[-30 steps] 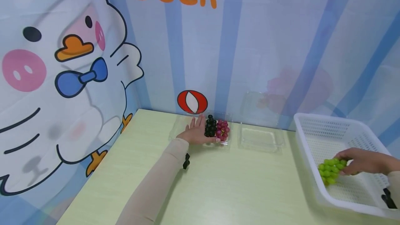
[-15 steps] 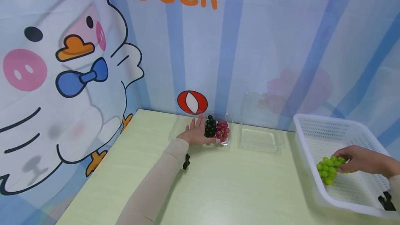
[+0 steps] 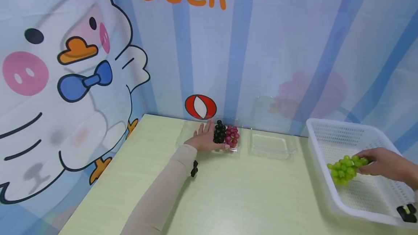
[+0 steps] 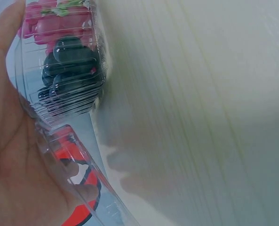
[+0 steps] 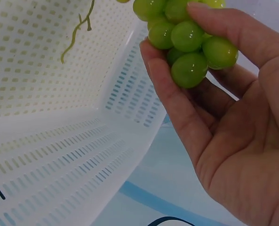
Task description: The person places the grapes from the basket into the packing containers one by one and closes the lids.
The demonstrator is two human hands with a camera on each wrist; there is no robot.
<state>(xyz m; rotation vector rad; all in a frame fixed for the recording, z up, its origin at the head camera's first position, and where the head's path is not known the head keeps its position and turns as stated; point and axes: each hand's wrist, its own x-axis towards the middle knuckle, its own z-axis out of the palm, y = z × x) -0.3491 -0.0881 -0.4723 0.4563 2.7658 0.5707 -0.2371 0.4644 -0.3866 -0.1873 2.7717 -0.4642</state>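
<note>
A bunch of green grapes (image 3: pixel 343 170) hangs from my right hand (image 3: pixel 385 164), which pinches it between thumb and fingers above the white basket. The right wrist view shows the thumb over the green grapes (image 5: pixel 186 37) and fingertips beneath. At the back of the table, my left hand (image 3: pixel 204 140) lies against a clear plastic clamshell box (image 4: pixel 75 101), its fingers straight. Inside that box sit black grapes (image 3: pixel 219 133) and red grapes (image 3: pixel 232 136) side by side. In the left wrist view, fingers show through the clear plastic.
A second clear clamshell box (image 3: pixel 272 145) stands with its lid up, right of the first. The white perforated basket (image 3: pixel 334 197) stands at the right; a loose grape stem (image 5: pixel 75 35) lies in it. A printed curtain (image 3: pixel 209 53) hangs directly behind the table (image 3: pixel 241 195).
My right hand has risen a little with the green grapes, which now hang tilted higher above the basket floor. The left hand has stayed in place on the box.
</note>
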